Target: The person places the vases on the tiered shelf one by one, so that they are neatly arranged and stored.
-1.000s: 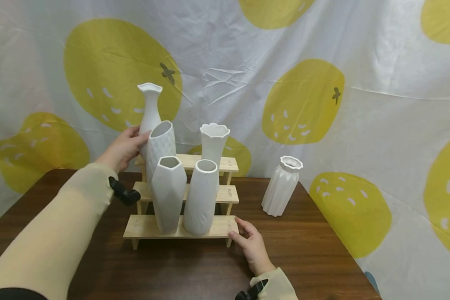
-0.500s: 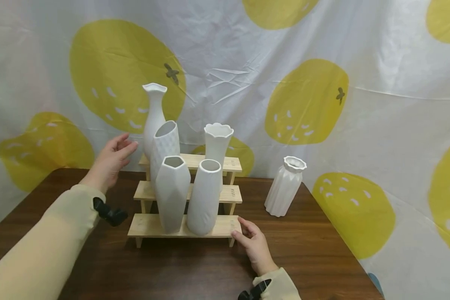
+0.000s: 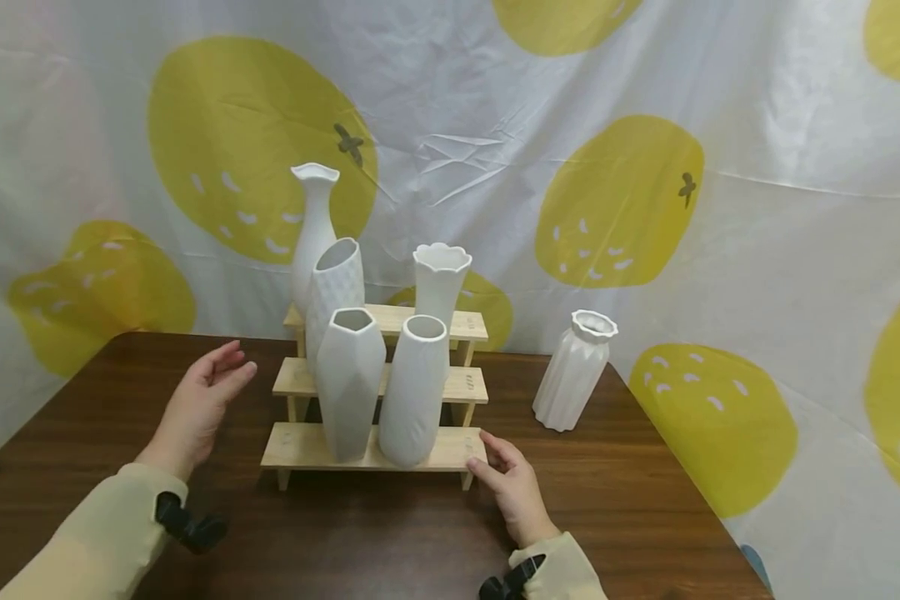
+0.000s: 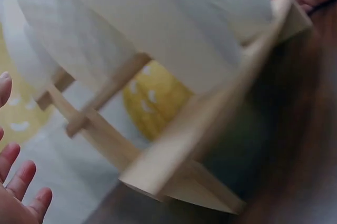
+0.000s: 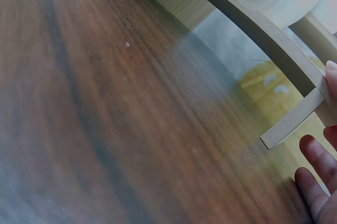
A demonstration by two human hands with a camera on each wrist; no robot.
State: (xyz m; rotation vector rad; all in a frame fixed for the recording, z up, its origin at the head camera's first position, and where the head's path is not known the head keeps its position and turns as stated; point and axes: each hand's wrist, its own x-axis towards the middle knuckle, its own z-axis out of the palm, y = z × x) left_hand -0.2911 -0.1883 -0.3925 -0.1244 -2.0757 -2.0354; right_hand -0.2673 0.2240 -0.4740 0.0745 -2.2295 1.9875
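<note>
A three-tier wooden display stand point(image 3: 292, 446) carries several white vases. On the bottom step are a faceted vase point(image 3: 351, 383) and a smooth round-mouthed vase point(image 3: 414, 392). Behind them stand a slant-mouthed dimpled vase point(image 3: 337, 279), a tall vase with a flared wavy rim point(image 3: 315, 208) and a scallop-rimmed vase point(image 3: 438, 279). My left hand point(image 3: 198, 404) is in the air left of the stand, fingers loosely extended and holding nothing. My right hand point(image 3: 516, 487) grips the right end of the bottom step, thumb on top; the right wrist view shows its fingers by the stand's leg point(image 5: 292, 119).
A white pleated vase point(image 3: 576, 371) with a ruffled rim stands on the brown wooden table point(image 3: 615, 508), right of the stand. A white curtain point(image 3: 450, 83) with yellow fruit prints hangs behind the table.
My left hand has let go of the tall wavy-rimmed vase and moved away to the left and down. That vase stays on the top step. My right hand keeps its place on the stand.
</note>
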